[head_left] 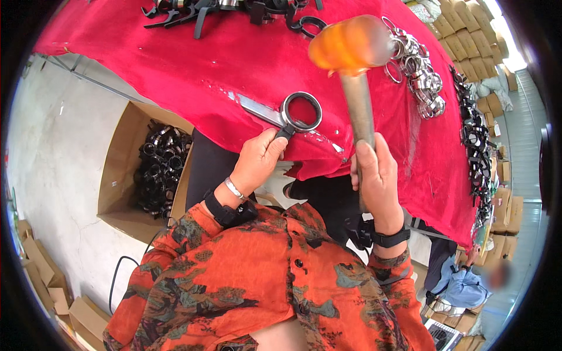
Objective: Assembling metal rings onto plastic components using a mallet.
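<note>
A red cloth (pixel 234 58) covered the surface (pixel 433 169). Black parts (pixel 202 13) lay in a heap at the far edge, and shiny rings (pixel 426 85) sat in a bunch to the right. More black bits (pixel 475 152) made a long row down the right edge. On the pale floor (pixel 58 134), left of the surface, stood an open box (pixel 117 169) with lots of black pieces (pixel 161 169) in it. Brown cartons (pixel 468 29) were piled up at the far right. Another person (pixel 462 286) in blue was by the right edge of the surface, lower down.

The left hand (pixel 257 158) reached in from below. Its thumb and fingers were pinched shut on the black tail of a ring (pixel 284 111). The ring was near the front edge of the surface, by the end of a flat silver bar (pixel 257 109). I could not tell if they touched.

The right hand (pixel 377 175) was curled tight around the handle of a hammer (pixel 356 88). It held the hammer up, with the orange head on top, to the right of the ring.
</note>
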A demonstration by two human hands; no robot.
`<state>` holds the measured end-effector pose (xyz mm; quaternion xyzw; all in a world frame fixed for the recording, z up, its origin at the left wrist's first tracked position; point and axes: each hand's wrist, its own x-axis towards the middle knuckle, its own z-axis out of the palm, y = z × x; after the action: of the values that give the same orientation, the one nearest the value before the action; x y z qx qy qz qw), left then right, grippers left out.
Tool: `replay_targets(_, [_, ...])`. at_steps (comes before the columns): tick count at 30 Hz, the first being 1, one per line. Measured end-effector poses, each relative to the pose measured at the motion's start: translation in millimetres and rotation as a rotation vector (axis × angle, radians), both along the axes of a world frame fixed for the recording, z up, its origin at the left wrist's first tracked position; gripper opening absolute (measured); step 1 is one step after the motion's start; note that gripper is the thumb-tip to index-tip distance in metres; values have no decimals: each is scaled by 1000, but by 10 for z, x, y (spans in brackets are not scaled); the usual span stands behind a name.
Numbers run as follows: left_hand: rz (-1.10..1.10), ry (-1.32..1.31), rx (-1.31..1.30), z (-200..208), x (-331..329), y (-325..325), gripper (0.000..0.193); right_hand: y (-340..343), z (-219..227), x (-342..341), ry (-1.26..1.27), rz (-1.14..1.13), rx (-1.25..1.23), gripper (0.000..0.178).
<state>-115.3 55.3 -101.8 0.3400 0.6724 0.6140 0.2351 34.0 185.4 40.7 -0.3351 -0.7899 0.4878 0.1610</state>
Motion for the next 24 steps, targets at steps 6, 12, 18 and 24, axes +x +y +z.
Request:
replay_targets(6, [-48, -53, 29, 53, -39, 16, 29, 170, -250, 85, -239, -96, -211, 32])
replay_targets(12, [-77, -88, -17, 44, -32, -38, 30, -12, -27, 81, 125, -72, -94, 28])
replay_targets(18, [-76, -88, 6, 18, -30, 26, 30, 241, -133, -88, -276, -14, -35, 28])
replay_targets(24, [-27, -16, 39, 43, -32, 12, 30, 97, -135, 36, -104, 75, 118, 25])
